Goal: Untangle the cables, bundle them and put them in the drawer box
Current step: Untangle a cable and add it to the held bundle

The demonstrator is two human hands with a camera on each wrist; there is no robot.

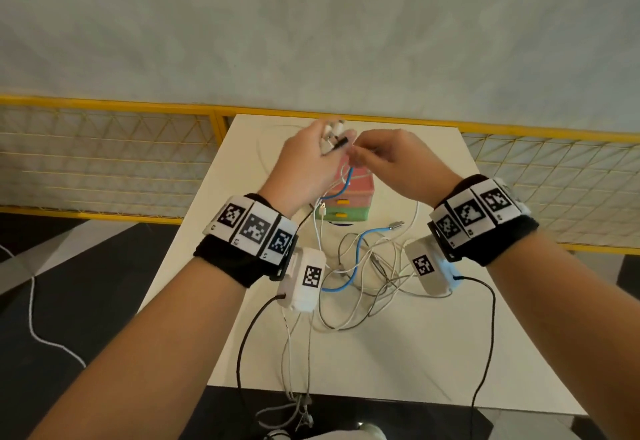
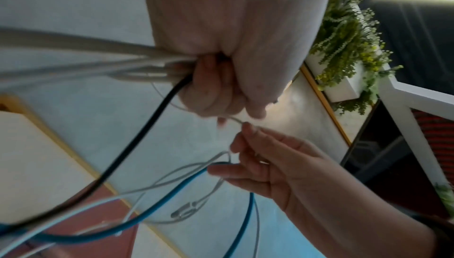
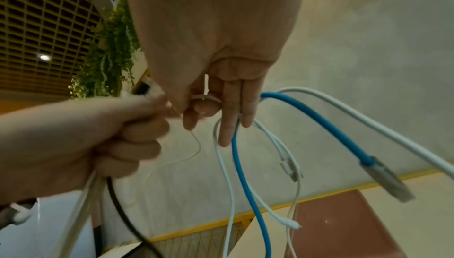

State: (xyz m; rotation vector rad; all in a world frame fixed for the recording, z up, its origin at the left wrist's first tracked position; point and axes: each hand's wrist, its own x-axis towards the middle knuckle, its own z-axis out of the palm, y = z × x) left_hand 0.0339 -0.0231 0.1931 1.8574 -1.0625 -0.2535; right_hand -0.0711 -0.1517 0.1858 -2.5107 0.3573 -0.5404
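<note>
Gripping a bunch of cable ends in a fist, the left hand [image 1: 304, 159] is raised above the far part of the white bench [image 1: 433, 353]; white plugs and one black plug stick out past its fingers in the head view, and the left wrist view shows several white cables and a black cable [image 2: 137, 142] running out of the curled fingers; the right hand [image 1: 394, 159] is just beside it, fingertips almost touching the left hand's, thumb and forefinger pinching a thin white wire [image 3: 194, 145] while the other fingers hang straighter with the blue cable [image 1: 346, 183] and white ones passing between or behind them; which of these it really grips is hard to tell, as the wrist views are blurred; the blue cable drops from the hands, crosses in front of the drawer box [image 1: 349, 204] and joins the tangle of cables [image 1: 374, 277] lying on the bench nearer the person, where one silver-tipped blue end [image 1: 394, 225] rests beside the box; a white cable with a USB plug [image 1: 322, 210] hangs just in front of the box; the drawer box is small, with a pink top and pink and green drawers, both pushed in, with yellow handles; more white cable trails off the near edge of the bench toward the floor; a yellow mesh railing [image 1: 104, 155] runs behind the bench.
</note>
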